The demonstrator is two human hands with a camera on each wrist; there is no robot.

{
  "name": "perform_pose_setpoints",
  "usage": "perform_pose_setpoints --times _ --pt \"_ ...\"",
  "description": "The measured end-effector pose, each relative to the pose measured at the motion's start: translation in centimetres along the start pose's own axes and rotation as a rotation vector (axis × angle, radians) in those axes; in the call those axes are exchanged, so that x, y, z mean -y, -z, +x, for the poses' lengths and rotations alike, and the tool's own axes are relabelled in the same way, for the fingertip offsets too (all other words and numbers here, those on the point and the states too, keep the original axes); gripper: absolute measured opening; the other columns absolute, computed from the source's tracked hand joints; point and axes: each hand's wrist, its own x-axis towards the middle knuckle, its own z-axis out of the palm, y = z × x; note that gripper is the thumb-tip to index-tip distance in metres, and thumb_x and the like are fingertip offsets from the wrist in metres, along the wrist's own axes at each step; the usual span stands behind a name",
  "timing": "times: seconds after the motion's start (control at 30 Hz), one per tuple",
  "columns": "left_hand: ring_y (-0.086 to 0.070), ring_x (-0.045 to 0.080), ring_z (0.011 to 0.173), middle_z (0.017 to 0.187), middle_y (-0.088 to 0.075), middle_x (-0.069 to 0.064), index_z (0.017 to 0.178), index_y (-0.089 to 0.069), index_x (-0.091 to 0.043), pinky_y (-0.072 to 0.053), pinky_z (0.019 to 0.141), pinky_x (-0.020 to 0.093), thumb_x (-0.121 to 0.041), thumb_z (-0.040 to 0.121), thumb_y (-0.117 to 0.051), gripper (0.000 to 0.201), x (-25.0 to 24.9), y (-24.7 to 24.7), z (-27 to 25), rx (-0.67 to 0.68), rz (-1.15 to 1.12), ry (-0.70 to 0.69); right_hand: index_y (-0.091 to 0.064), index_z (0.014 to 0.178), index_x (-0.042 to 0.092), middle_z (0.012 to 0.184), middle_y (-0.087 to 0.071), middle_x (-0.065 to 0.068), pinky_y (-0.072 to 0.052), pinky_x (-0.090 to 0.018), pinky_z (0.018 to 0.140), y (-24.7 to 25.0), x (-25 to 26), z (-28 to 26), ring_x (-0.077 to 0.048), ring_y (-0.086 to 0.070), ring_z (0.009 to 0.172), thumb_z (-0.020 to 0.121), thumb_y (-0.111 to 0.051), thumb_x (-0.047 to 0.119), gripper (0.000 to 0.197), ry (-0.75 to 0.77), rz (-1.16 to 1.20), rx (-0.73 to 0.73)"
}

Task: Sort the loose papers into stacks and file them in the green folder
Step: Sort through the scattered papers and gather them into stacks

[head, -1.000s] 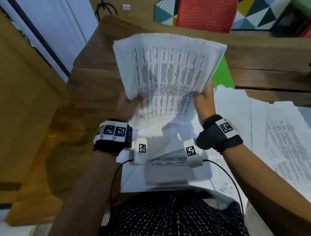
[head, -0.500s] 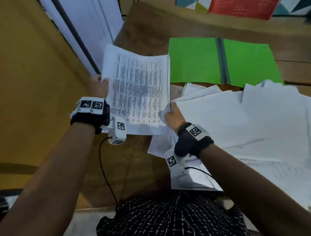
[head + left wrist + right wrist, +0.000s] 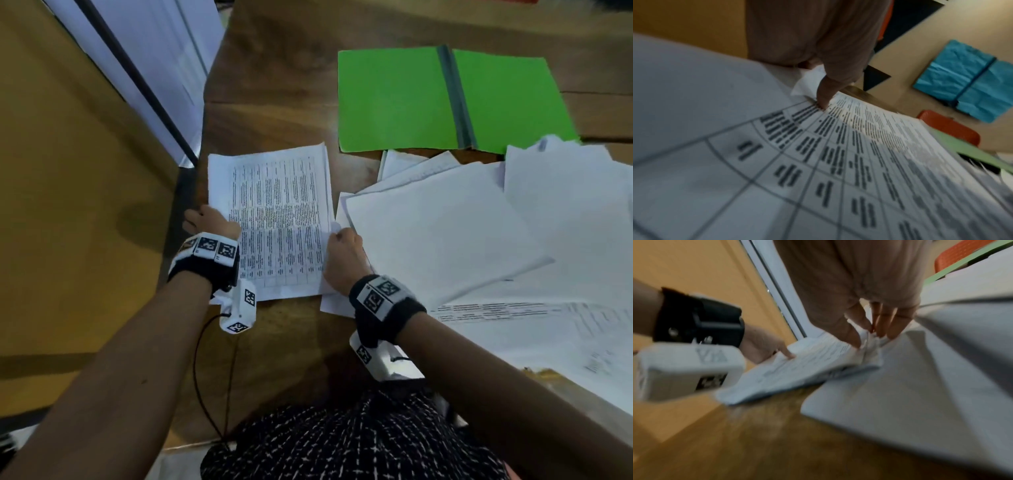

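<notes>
A stack of printed papers [image 3: 274,219] lies flat on the wooden table [image 3: 284,346] near its left edge. My left hand [image 3: 209,221] holds the stack's left edge, thumb on the top sheet [image 3: 824,97]. My right hand [image 3: 339,240] pinches the stack's right edge between thumb and fingers [image 3: 869,332]. The green folder [image 3: 394,99] lies open and flat beyond the stack, to the right. Several loose white sheets [image 3: 445,233] spread in an overlapping pile to the right of my right hand, some over the folder's near edge.
The table's left edge [image 3: 202,144] runs just beside the stack; past it are an orange panel [image 3: 75,171] and a white door frame [image 3: 161,68]. A red chair [image 3: 949,128] stands behind the table. Bare wood shows in front of the stack.
One second ago both hands held the stack upright in the air. They swung it down and left; it now lies flat on the table, still held at both side edges.
</notes>
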Motion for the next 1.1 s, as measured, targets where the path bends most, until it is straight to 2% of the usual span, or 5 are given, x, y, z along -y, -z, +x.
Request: perform_pose_setpoints --times 0.27,0.43,0.73,0.97,1.1 --pt "-0.037 0.034 0.128 0.138 -0.036 0.019 0.129 -0.046 -0.003 -0.036 0.105 0.045 -0.013 0.083 -0.063 0.049 -3.2 -0.6 -2.9 -0.059 -0.011 -0.281 -0.058 0.123 0.014 0.131 -0.053 -0.017 -0.039 -0.039 0.102 6.0 -8.8 0.4 -0.033 -0.047 0.122 0.079 -0.036 0.037 0.053 -0.096 0.119 -0.084" --pt "-0.053 0.018 0.078 0.079 -0.057 0.011 0.084 -0.07 0.001 -0.036 0.074 0.021 -0.015 0.09 -0.052 0.024 -6.4 -3.7 -9.0 0.287 -0.147 -0.583 -0.042 0.132 0.035 0.15 -0.028 -0.003 -0.023 -0.053 0.107 7.0 -14.5 -2.5 -0.034 -0.023 0.136 0.092 -0.043 0.032 0.04 -0.342 -0.025 -0.055" --pt "-0.054 0.034 0.117 0.127 -0.059 0.021 0.117 -0.056 0.004 -0.043 0.095 0.034 -0.013 0.092 -0.047 0.032 -10.8 -8.3 -14.9 0.472 -0.376 -0.328 0.01 0.145 0.036 0.158 0.016 0.002 -0.001 -0.057 0.114 5.3 -16.9 -5.8 -0.028 0.014 0.145 0.062 -0.069 0.064 0.118 0.033 -0.135 0.284" --pt "-0.06 0.028 0.088 0.136 -0.051 0.025 0.126 -0.049 0.004 -0.047 0.081 0.029 -0.026 0.096 -0.045 0.043 -12.5 -7.1 -14.6 0.606 -0.685 -0.149 -0.03 0.143 0.013 0.151 -0.032 -0.012 -0.024 -0.038 0.111 6.0 -18.6 -5.1 -0.027 -0.032 0.138 0.084 -0.054 0.014 0.064 0.131 -0.164 -0.038" --pt "-0.034 0.031 0.138 0.152 -0.033 0.008 0.145 -0.03 -0.019 -0.026 0.113 0.054 -0.076 0.057 -0.062 0.109 -10.9 -7.3 -15.5 0.788 -0.549 -0.142 -0.064 0.11 0.005 0.112 -0.067 -0.022 -0.044 -0.03 0.089 8.1 -18.6 -3.9 -0.034 -0.061 0.103 0.086 -0.049 0.001 0.029 0.063 0.139 -0.299"
